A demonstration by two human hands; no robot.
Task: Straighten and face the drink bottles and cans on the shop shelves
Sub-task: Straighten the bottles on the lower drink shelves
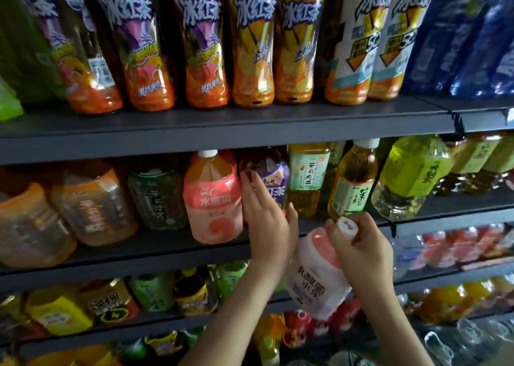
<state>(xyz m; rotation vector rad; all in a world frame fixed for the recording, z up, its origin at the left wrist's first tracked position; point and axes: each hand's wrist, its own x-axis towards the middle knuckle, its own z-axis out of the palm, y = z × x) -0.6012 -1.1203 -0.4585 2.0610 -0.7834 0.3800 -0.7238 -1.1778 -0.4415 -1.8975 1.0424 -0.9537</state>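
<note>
Pink and white plastic fills my right hand (pixel 361 251): I am holding a pale pink bottle (pixel 317 276) out in front of the middle shelf (pixel 125 257), off the shelf altogether and just below its front edge. My fingers and thumb are curled round its neck and pinch it right under the white cap (pixel 346 225). The bottle's long axis runs close to upright but tilted, cap up and towards the right, base down and to the left. Its printed label faces me, and the characters slant with the bottle.

My left hand (pixel 264 218) is spread flat, fingers straight and close together, thumb held out to the right, back of the hand towards me. The fingers lie against the front of a purple-labelled bottle (pixel 274 176) that stands on the middle shelf. It stands between a peach-pink bottle (pixel 211 198) on its left and a green-labelled tea bottle (pixel 307 176) on its right. The purple bottle stands upright with its label turned outwards. Its cap is hidden behind the edge of the top shelf (pixel 222 127).

The peach-pink bottle stands upright, white cap on top, label outwards. Further right, a yellow tea bottle (pixel 353 184) leans with its cap towards the right. On the top shelf a row of tall iced-tea bottles (pixel 253 45) stands upright, labels facing out.
</note>
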